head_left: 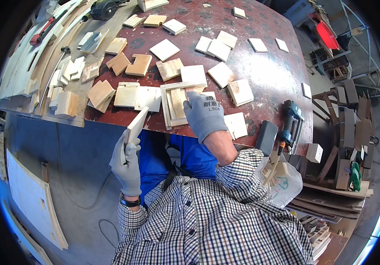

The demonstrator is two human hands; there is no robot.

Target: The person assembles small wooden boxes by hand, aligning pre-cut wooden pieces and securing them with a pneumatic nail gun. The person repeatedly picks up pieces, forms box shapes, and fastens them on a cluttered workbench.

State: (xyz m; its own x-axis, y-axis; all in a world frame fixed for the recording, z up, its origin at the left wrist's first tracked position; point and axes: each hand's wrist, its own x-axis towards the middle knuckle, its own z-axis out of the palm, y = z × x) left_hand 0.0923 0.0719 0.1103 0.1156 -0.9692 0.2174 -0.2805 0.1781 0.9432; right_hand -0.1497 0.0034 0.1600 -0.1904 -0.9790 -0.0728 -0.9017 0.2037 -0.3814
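My left hand [126,164], in a grey glove, is closed around a thin wooden board [138,125], held tilted off the table's near edge. At that edge lies a small rectangular wooden frame [167,107] with a lighter wood piece inside it. My right hand [204,115], gloved too, is over the frame's right side with its fingers curled onto it; the glove hides part of that side. A square wood block [193,75] sits just beyond the frame, and another flat wood piece [147,98] lies to its left.
Many loose wood squares are spread over the dark red table [269,84]. A nail gun [290,123] with a hose and a dark grey box [266,134] lie at the right edge. At the left are a hammer [56,73] and a circular power tool [103,9].
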